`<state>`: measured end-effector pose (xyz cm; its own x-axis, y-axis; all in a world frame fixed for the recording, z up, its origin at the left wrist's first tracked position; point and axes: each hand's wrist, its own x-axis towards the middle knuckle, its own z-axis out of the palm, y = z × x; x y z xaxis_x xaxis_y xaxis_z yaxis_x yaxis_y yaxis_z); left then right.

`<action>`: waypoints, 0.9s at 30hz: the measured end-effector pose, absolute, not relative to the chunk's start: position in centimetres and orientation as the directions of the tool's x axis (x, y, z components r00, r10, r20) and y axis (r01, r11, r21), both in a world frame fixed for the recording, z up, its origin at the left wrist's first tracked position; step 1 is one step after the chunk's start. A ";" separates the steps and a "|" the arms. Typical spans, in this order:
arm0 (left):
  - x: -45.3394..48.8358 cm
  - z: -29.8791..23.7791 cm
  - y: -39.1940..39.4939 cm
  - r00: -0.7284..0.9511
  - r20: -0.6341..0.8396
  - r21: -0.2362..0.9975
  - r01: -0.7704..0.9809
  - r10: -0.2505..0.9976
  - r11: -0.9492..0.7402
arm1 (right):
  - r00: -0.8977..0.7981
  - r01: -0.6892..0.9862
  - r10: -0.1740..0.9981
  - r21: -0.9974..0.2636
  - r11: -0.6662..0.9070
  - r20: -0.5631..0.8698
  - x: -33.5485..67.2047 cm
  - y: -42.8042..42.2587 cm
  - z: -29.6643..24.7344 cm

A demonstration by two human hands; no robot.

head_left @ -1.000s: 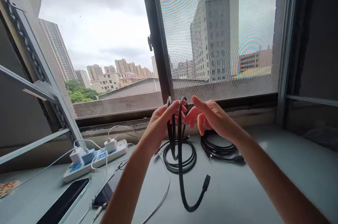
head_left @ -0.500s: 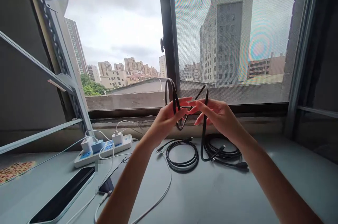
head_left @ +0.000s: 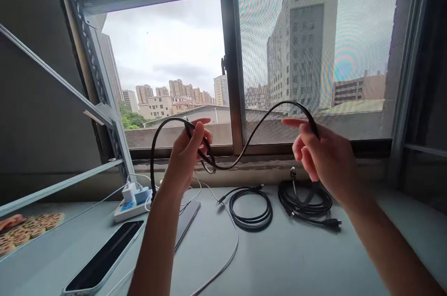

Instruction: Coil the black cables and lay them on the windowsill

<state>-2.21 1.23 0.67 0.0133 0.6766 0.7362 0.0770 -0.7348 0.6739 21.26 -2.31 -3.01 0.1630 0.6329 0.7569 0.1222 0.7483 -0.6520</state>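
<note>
- The black cable is up in the air at the middle of the frame, strung between both hands in front of the window. It sags in a shallow curve between them.
- The left hand is left of centre, its fingers pinched on the cable. From there one tail arcs out and drops towards the lower left.
- The right hand is right of centre. Its fingers are curled loosely round the cable with the index finger pointing straight out, and a short end with its plug dangles just below the hand.
- Held wide apart like this, the cable probably stays drawn out and clear of what lies below (a judgement, not something seen).
- Count of cables: one in the hands, and two black coils lying side by side on the surface, the left coil and the right coil.
- One power strip sits at the left, with two chargers plugged in. White leads trail from it, too tangled to number.
- Two flat dark devices: a phone at the lower left and a dark slab beside the left forearm.
</note>
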 end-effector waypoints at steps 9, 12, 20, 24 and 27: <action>-1.5 0.1 0.4 0.299 0.668 0.697 0.070 0.681 -0.714 | 0.164 0.107 0.609 -0.627 0.771 0.776 13.8 -7.2 -1.7; -0.8 -0.4 0.1 0.409 0.632 0.711 0.031 0.658 -0.702 | 0.088 0.102 0.594 -0.601 0.793 0.799 11.6 -5.6 -1.5; -1.0 -1.1 2.5 0.346 0.578 0.740 0.161 0.739 -0.653 | 0.021 0.303 0.684 -0.657 0.690 0.729 10.8 -2.2 -2.6; -0.6 -1.3 3.7 0.155 0.582 0.774 0.196 0.799 -0.602 | -0.148 0.376 0.736 -0.651 0.660 0.661 12.1 -1.7 -2.9; -0.2 -1.3 3.9 0.115 0.583 0.780 0.195 0.804 -0.594 | -0.219 0.415 0.732 -0.617 0.669 0.645 12.9 -1.3 -2.8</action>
